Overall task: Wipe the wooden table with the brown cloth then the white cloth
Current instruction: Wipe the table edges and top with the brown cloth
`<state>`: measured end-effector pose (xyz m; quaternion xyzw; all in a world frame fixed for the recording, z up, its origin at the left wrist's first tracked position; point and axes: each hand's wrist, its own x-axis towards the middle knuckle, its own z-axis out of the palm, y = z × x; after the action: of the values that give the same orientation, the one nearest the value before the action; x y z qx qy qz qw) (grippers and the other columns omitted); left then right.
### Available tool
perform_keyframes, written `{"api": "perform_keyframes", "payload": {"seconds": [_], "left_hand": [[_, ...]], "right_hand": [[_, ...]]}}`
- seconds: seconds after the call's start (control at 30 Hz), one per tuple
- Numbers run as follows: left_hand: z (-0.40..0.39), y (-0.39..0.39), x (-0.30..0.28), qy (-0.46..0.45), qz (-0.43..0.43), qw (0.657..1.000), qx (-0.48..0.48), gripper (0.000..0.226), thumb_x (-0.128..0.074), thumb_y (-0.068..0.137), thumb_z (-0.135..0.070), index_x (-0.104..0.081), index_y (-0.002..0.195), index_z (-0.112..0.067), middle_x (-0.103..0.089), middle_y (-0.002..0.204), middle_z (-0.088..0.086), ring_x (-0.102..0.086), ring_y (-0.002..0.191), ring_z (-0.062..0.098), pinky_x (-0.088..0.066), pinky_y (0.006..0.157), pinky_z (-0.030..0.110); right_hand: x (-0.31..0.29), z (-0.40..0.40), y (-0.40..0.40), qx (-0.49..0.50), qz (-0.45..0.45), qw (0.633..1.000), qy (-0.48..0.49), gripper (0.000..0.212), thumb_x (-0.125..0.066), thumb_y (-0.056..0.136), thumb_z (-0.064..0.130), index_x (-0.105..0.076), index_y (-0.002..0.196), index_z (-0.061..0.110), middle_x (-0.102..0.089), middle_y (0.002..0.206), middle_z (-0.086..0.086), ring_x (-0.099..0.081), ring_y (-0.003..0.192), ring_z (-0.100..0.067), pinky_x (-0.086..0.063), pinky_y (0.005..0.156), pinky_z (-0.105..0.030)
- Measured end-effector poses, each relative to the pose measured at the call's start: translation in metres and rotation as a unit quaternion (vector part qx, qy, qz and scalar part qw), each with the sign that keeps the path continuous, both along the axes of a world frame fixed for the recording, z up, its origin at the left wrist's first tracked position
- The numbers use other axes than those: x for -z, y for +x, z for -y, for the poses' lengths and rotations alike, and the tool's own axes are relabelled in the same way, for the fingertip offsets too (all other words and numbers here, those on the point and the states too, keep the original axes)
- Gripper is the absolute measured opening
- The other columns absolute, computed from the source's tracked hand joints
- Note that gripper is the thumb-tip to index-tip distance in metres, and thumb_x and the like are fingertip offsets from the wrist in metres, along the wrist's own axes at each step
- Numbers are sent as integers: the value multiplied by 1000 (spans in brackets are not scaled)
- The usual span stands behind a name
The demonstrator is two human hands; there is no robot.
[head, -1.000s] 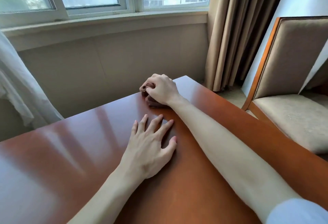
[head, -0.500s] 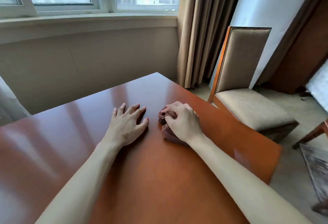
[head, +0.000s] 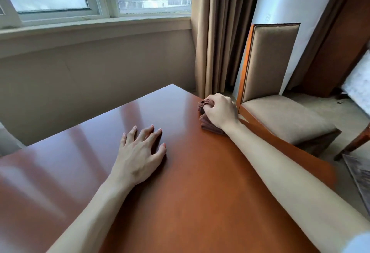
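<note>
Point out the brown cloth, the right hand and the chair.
brown cloth [head: 210, 125]: head view, on the bunched fabric showing below the hand.
right hand [head: 221, 110]: head view, on the back of the hand gripping the cloth.
chair [head: 274, 60]: head view, on the padded backrest.

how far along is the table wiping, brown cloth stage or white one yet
Brown cloth stage. The right hand grips the bunched brown cloth at the wooden table's right edge; the left hand rests flat. How much is already wiped can't be told. No white cloth is on the table, so that pass remains.
</note>
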<state>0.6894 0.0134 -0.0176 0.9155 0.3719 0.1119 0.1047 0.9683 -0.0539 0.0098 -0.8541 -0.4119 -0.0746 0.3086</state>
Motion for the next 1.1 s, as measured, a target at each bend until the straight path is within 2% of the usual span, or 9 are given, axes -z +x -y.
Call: {"api": "perform_keyframes", "payload": {"seconds": [0.17,0.3,0.4,0.47,0.57,0.7,0.9,1.03,1.1], "left_hand": [[-1,2,0,8,9,1000,0,74,-14,85,-68,-31,153,-44,-25,161,-18,-11,152,26,-5,124,47],[0,1,-2,-6,5,1000,1,69,-20,88,-65,-31,153,-43,-25,162,-17,-10,152,27,-2,124,47],[0,1,-6,-13,3,1000,2,69,-24,87,-64,-35,152,-42,-27,162,-14,-12,152,28,-4,124,48],[-2,0,-8,-39,17,999,0,68,-31,85,-61,-45,148,-40,-34,159,-11,-17,151,28,-7,124,49],[-3,-10,-17,-83,65,994,14,65,-40,80,-55,-60,137,-32,-47,152,-1,-34,144,26,-22,120,49],[-3,-32,-30,-123,82,988,38,46,-55,90,-42,-62,133,-27,-49,146,6,-43,137,25,-34,116,41],[-6,-92,-39,-44,12,999,-20,50,-48,93,-38,-57,139,-24,-46,149,10,-42,135,32,-32,113,40],[-22,-134,-25,8,-2,995,-102,50,-45,98,-45,-50,145,-31,-41,154,13,-36,141,34,-27,117,48],[-30,-154,-14,16,-15,991,-130,53,-37,97,-53,-46,146,-36,-39,155,13,-30,144,34,-24,118,52]], "right_hand": [[-7,-52,41,50,-15,998,-19,26,-55,85,23,-77,98,22,-73,102,-12,-63,98,-42,-53,80,-39],[1,-41,26,31,23,999,-24,25,-53,88,25,-75,100,21,-69,110,-6,-59,104,-39,-51,83,-40],[3,-13,-14,-10,16,1000,-13,23,-53,87,27,-74,97,21,-70,111,1,-59,103,-35,-54,84,-42],[3,12,-50,-45,13,999,-19,26,-52,87,30,-75,99,24,-70,114,6,-59,104,-30,-55,86,-43],[3,58,-111,-87,4,996,-11,26,-55,87,30,-75,103,28,-70,118,10,-59,109,-26,-55,89,-42],[3,106,-194,-141,16,990,-1,26,-58,86,30,-76,105,32,-69,120,17,-57,114,-20,-53,91,-33],[2,108,-285,-278,53,959,0,26,-60,83,29,-77,102,31,-70,114,15,-59,107,-21,-52,82,-33],[2,77,-294,-310,22,950,-20,25,-58,86,33,-74,105,36,-67,114,18,-56,103,-18,-52,82,-34],[4,52,-286,-306,22,951,-27,24,-55,87,37,-73,104,35,-66,113,18,-57,101,-17,-55,83,-40]]}}
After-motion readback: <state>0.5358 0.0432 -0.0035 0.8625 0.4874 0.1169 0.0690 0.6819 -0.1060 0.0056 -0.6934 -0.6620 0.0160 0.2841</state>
